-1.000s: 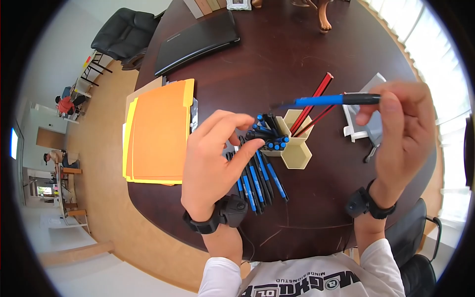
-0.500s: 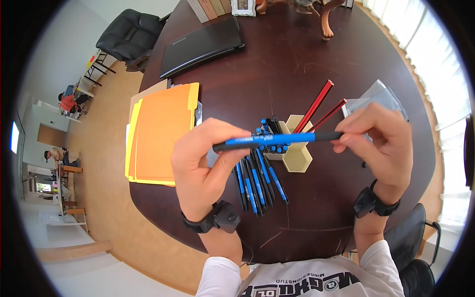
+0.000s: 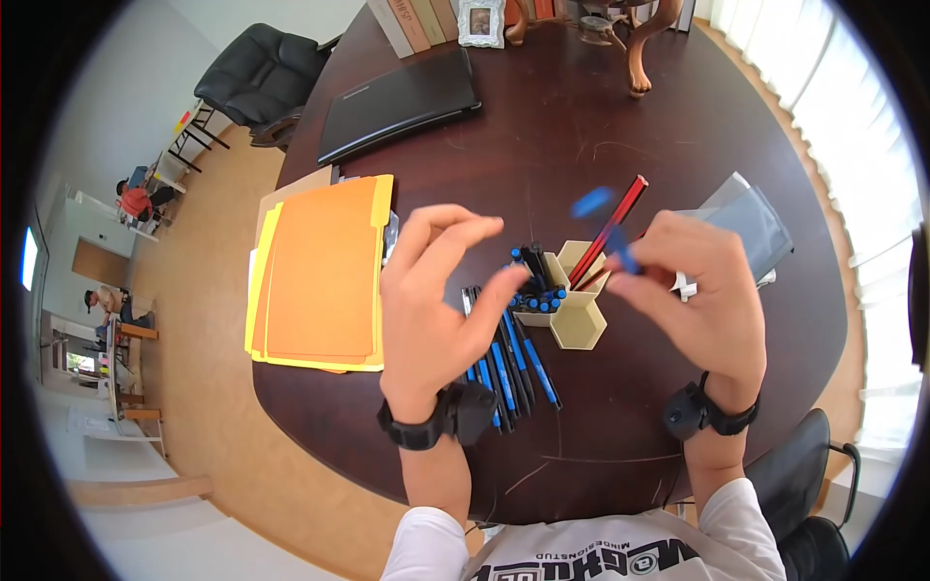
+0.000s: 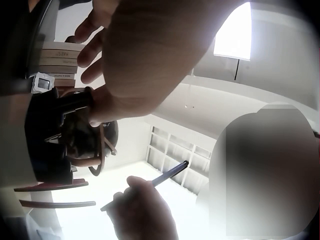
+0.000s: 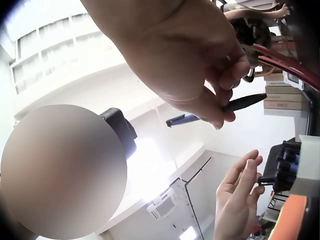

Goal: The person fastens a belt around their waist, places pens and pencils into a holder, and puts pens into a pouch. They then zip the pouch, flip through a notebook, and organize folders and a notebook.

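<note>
My right hand (image 3: 697,295) pinches a pen (image 5: 245,102) with a blue barrel and black grip; it is blurred in the head view. My left hand (image 3: 436,295) holds nothing, its thumb and fingers spread apart left of the pen holder. The cream pen holder (image 3: 579,335) has hexagonal compartments. Several blue and black pens (image 3: 539,298) stand in its left part, while red-and-black pencils (image 3: 612,228) lean out of the back one. The front compartment shows no pens. Beside the holder, more blue and black pens (image 3: 523,373) lie in a row, partly behind my left hand.
Orange and yellow folders (image 3: 320,281) lie on the left of the dark table (image 3: 620,426). A closed black laptop (image 3: 402,105) is behind them. Grey pouches (image 3: 751,228) lie at the right. Books (image 3: 407,24) and a white picture frame (image 3: 480,23) stand at the back.
Both hands held the pen level between them half a second ago. The left hand has let go and opened; the right hand has moved left and down, turning the pen.
</note>
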A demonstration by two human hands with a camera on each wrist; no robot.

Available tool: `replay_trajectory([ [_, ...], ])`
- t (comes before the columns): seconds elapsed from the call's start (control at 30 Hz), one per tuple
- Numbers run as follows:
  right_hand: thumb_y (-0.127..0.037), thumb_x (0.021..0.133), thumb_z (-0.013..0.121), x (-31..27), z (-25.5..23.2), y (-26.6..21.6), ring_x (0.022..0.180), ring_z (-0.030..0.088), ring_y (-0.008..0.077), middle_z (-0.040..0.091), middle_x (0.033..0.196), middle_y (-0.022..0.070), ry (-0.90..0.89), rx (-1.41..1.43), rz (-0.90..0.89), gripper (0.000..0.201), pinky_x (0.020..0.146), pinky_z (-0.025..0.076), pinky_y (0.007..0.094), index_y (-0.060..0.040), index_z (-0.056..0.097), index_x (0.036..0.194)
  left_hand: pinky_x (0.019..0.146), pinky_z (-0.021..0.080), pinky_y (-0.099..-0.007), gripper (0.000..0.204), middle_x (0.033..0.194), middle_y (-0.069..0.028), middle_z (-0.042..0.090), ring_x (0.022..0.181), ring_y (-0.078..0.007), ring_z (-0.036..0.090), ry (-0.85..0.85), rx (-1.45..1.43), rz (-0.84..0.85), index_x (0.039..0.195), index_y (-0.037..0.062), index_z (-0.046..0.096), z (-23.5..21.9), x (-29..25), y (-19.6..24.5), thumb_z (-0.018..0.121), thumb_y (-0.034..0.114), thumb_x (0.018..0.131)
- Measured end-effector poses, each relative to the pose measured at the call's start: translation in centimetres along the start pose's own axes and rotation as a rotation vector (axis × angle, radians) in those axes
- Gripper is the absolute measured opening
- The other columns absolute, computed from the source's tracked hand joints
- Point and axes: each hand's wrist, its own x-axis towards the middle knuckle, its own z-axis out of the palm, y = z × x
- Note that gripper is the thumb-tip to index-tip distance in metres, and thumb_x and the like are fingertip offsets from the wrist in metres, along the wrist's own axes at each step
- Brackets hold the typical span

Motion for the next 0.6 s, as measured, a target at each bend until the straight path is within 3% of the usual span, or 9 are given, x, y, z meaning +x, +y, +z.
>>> replay_trajectory([
  [0.03,-0.002,0.081,0.073,0.1,0.0,0.2,0.062,0.061,0.0171,0.063,0.074,0.0080,0.060,0.073,0.034,0.012,0.059,0.046,0.0272,0.0007,0.072,0.093,0.072,0.049,-0.0331,0.036,0.108,-0.0111,0.061,0.082,-0.0234,0.061,0.039,0.103,0.011,0.108,0.0024,0.069,0.6,0.0,-0.5,0.080,0.011,0.075],
  [0.07,0.000,0.082,0.073,0.2,0.6,0.9,0.057,0.059,0.0117,0.062,0.071,0.0065,0.136,0.195,0.000,0.011,0.056,0.044,0.0231,0.0014,0.072,0.093,0.077,0.050,-0.0362,0.035,0.115,-0.0131,0.058,0.087,-0.0249,0.058,-0.016,0.085,-0.097,0.109,0.0024,0.069,0.9,0.0,0.0,0.078,0.010,0.075],
  [0.17,-0.002,0.082,0.073,0.5,1.6,1.4,0.060,0.061,0.0123,0.063,0.072,0.0058,0.160,0.269,0.040,0.011,0.057,0.046,0.0236,0.0016,0.072,0.093,0.082,0.049,-0.0376,0.032,0.119,-0.0129,0.060,0.096,-0.0264,0.061,-0.088,0.178,-0.145,0.107,0.0045,0.070,2.3,-0.5,0.1,0.074,0.006,0.075],
  [0.4,-0.007,0.082,0.075,1.1,2.8,2.4,0.059,0.062,0.0148,0.064,0.071,0.0070,0.053,0.182,0.050,0.014,0.058,0.047,0.0265,0.0015,0.072,0.092,0.084,0.048,-0.0379,0.017,0.123,-0.0133,0.059,0.091,-0.0253,0.061,-0.131,0.111,-0.221,0.091,0.0037,0.071,2.5,-0.3,0.7,0.076,0.006,0.074],
  [0.6,-0.008,0.082,0.076,1.1,3.2,2.8,0.059,0.061,0.0153,0.063,0.069,0.0076,0.036,0.185,0.057,0.014,0.058,0.048,0.0267,0.0017,0.072,0.092,0.083,0.048,-0.0372,0.016,0.124,-0.0121,0.060,0.089,-0.0238,0.062,-0.092,0.093,-0.145,0.089,0.0042,0.070,2.8,-0.4,-0.1,0.076,0.007,0.075],
])
